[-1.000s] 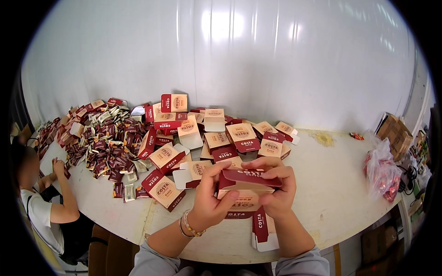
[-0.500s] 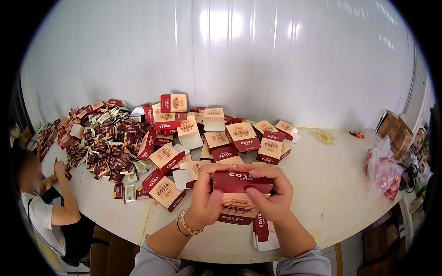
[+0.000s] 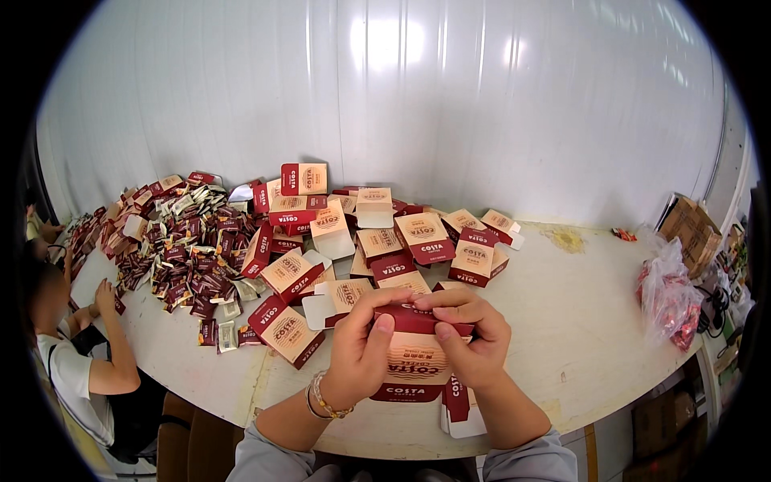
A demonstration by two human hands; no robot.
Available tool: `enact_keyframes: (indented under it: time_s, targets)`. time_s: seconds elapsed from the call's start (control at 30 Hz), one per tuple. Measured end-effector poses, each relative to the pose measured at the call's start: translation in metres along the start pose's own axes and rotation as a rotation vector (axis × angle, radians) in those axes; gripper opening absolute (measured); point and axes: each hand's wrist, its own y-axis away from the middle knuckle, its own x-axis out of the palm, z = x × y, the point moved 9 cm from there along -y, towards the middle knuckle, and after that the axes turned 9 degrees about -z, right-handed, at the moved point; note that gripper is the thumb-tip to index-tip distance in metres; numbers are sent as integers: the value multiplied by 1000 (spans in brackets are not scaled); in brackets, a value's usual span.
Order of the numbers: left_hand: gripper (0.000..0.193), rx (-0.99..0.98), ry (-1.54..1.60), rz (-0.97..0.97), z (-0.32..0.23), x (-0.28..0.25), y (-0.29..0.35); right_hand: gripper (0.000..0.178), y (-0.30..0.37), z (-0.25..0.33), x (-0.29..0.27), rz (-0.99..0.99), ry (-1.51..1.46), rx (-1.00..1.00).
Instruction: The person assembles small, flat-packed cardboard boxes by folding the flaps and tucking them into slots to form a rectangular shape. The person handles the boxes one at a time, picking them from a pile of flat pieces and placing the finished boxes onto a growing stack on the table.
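Note:
Between both hands I hold a cream and dark red carton (image 3: 418,363), its dark red end uppermost and its printed front toward me. My left hand (image 3: 361,345) grips the left side, thumb at the upper front edge and fingers over the top. My right hand (image 3: 474,339) closes round the right side, with its thumb on the front near the top edge. The fingertips of both hands meet along the red end. Partly hidden beside my right wrist lies another carton (image 3: 458,402) with a white flap sticking out.
Beyond my hands several similar cartons (image 3: 423,233) lie heaped. A large pile of small dark red sachets (image 3: 201,249) spreads to their left. A person (image 3: 88,369) sits at the table's left edge. At the right are a plastic bag (image 3: 668,297) and a brown cardboard box (image 3: 689,233).
The carton has tipped in my hands: its red end now faces up more, and more of the cream front shows. My left thumb has risen to the upper edge.

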Motion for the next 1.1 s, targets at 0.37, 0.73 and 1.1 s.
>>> enact_keyframes:
  time_s: [0.37,0.73,1.1]
  targets:
    - [26,169,98,52,1,0,1,12,2,-8,-11,-87,-18,17]
    - [29,54,295,-62,15,-9,-3,21,-4,18,9,145,34,-277]
    - [52,237,-15,275,-30,0,-10,38,-10,18,-8,26,203,-220]
